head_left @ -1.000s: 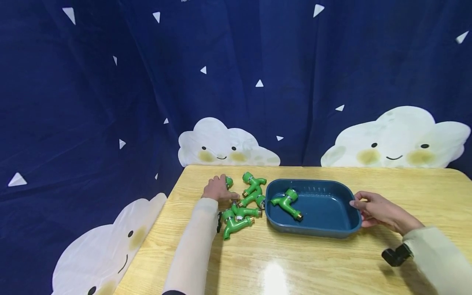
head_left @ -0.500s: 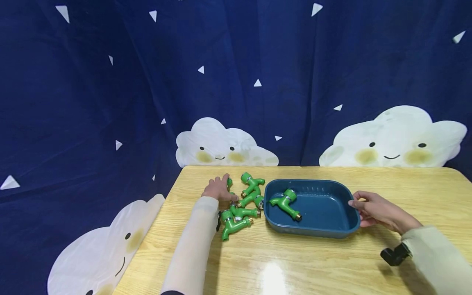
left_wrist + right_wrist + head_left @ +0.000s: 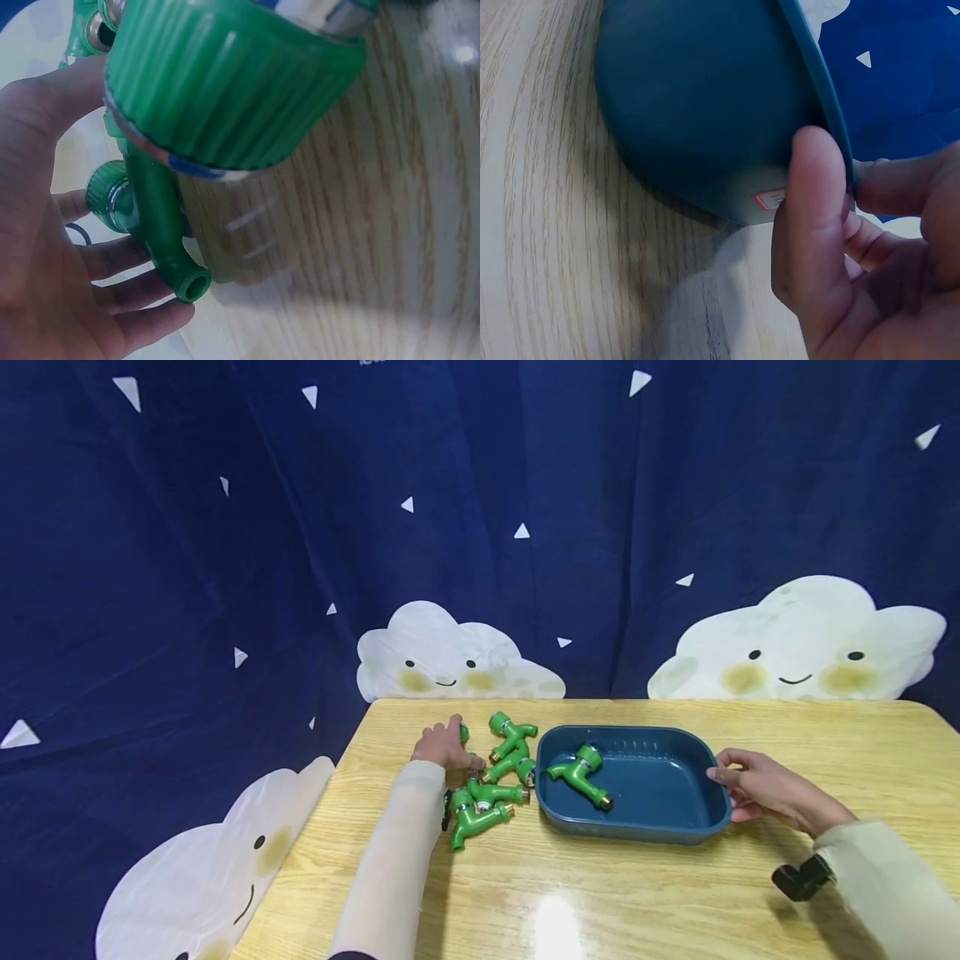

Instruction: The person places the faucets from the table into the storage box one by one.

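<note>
At the left of the table, in the head view, my left hand (image 3: 442, 746) reaches over a green faucet (image 3: 464, 732) and mostly hides it. The left wrist view shows its fingers (image 3: 150, 326) bent around that faucet's body (image 3: 154, 199); a nearer faucet's ribbed green knob (image 3: 232, 82) covers part of the thumb. Several more green faucets (image 3: 480, 821) with brass ends lie in a loose cluster beside the hand. My right hand (image 3: 772, 789) pinches the right end of a dark blue plastic tub (image 3: 637, 837), its thumb (image 3: 817, 187) against the wall. One faucet (image 3: 581, 774) lies inside the tub.
A pale wood table (image 3: 630, 902) bears everything. Behind it hangs a dark blue curtain (image 3: 465, 468) printed with clouds and white triangles. The tub's left wall stands close to the faucet cluster.
The left hand has shifted very slightly around the far-left faucet, whose knob now shows less. The head view has drifted a little. The right hand and tub look still.
</note>
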`<action>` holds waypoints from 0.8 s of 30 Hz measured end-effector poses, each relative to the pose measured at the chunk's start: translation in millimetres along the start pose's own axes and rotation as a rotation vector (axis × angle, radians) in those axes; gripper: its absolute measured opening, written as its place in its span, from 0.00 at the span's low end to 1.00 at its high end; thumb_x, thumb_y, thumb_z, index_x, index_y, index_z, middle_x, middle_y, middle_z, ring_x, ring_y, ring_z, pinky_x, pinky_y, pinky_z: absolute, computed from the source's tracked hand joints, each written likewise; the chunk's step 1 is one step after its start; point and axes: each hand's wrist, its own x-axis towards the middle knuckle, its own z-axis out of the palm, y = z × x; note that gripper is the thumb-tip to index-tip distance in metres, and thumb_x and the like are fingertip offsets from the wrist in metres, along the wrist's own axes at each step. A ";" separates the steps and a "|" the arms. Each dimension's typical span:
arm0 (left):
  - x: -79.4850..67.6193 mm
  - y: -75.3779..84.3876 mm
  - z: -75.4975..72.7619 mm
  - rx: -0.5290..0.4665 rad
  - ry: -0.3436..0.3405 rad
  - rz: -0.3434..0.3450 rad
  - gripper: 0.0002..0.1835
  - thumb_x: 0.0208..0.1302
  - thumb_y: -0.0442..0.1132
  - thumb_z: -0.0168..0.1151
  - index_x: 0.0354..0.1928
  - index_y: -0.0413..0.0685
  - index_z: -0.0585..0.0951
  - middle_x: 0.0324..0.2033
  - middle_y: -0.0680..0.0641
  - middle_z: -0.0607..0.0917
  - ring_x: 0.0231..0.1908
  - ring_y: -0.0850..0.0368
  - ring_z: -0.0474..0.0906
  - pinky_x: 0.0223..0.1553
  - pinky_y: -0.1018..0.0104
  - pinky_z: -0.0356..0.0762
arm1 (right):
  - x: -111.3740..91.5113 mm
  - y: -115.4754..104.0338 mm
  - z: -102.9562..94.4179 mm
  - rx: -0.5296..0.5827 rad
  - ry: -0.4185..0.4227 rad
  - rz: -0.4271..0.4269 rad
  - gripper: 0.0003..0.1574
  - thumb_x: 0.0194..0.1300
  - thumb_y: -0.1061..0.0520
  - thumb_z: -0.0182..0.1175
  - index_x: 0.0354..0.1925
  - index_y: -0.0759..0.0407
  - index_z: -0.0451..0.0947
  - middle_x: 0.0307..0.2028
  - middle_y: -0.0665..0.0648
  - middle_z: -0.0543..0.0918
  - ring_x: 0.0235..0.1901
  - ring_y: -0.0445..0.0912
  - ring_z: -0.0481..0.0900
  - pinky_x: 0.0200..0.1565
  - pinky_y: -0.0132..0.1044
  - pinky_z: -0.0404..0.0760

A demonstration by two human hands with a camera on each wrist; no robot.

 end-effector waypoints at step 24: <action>-8.4 0.6 2.2 -0.123 0.020 -0.021 0.53 0.56 0.59 0.69 0.78 0.51 0.53 0.70 0.32 0.64 0.70 0.33 0.62 0.63 0.40 0.71 | -2.2 -2.0 1.1 0.003 0.004 -0.005 0.09 0.78 0.56 0.46 0.42 0.61 0.64 0.22 0.49 0.72 0.21 0.38 0.77 0.28 0.34 0.85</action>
